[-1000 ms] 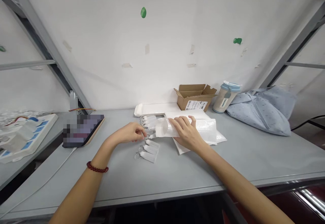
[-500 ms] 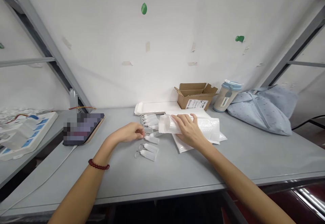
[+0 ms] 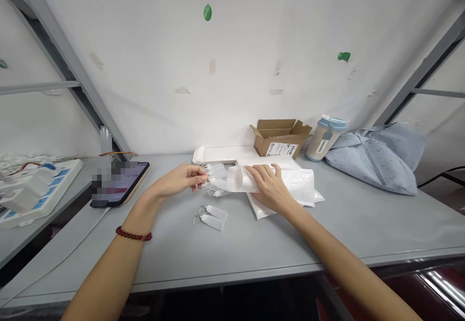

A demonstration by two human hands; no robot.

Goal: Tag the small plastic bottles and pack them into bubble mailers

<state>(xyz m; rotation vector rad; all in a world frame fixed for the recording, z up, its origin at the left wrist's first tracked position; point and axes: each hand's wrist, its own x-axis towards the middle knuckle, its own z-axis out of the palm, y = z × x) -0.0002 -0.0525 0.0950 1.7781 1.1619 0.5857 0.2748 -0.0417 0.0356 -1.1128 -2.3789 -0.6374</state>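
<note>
My left hand (image 3: 183, 179) pinches the capped end of a small translucent squeeze bottle (image 3: 219, 184). The bottle's other end points into the open mouth of a white bubble mailer (image 3: 300, 181). My right hand (image 3: 268, 184) grips that mailer from above, fingers curved over its top, keeping the mouth turned to the left. Similar bottles with thin cap loops lie around: two bottles (image 3: 214, 217) nearer me, one bottle (image 3: 220, 193) just below the held one, and several more (image 3: 217, 170) behind it, partly hidden.
Under the mailer lie more white mailers (image 3: 261, 208). Behind are a flat white package (image 3: 218, 154), an open cardboard box (image 3: 278, 139), a tumbler (image 3: 324, 139) and a blue cloth bundle (image 3: 378, 158). A phone (image 3: 125, 183) with its cable (image 3: 78, 243) lies left, beside a power strip (image 3: 54, 190).
My left hand has lifted a bottle and brought it slightly up, to the mailer's mouth. My right hand and the mailer have stayed in place.
</note>
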